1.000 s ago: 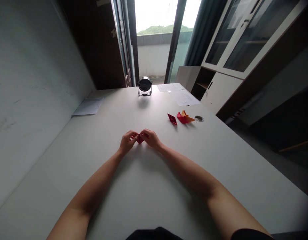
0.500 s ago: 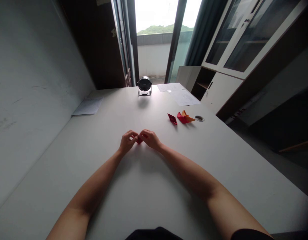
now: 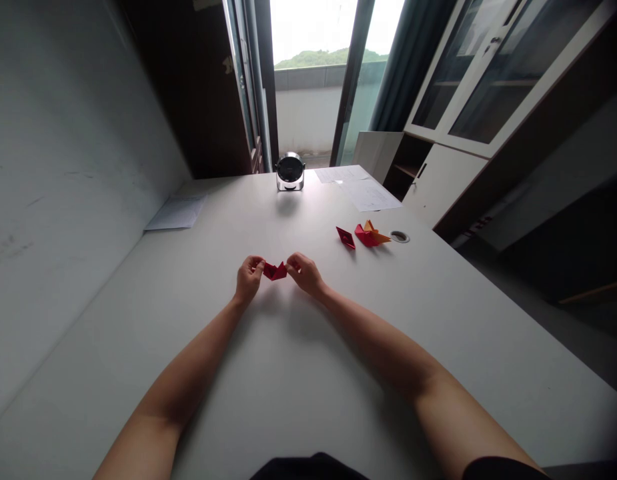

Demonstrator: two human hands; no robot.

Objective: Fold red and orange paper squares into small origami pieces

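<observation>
Between my hands stretches a red folded paper boat (image 3: 275,271), its middle peak and hollow showing. My left hand (image 3: 249,277) is closed in a pinch on its left end. The fingers of my right hand (image 3: 304,272) pinch its right end. Both tips of the boat are hidden by my fingers. Further right on the table lies another red paper boat (image 3: 345,238), apart from my hands. Beside it, a red folded paper piece (image 3: 365,236) rests against an orange one (image 3: 381,238).
A roll of tape (image 3: 399,237) lies right of the folded papers. At the back of the white table (image 3: 308,373) stands a round black-and-silver device (image 3: 290,171). Printed sheets (image 3: 371,195) lie at the back right, more papers (image 3: 177,212) by the left wall.
My hands have moved apart, the left one leftward. The red paper, mostly covered by my fingers before, is now pulled open into a boat shape.
</observation>
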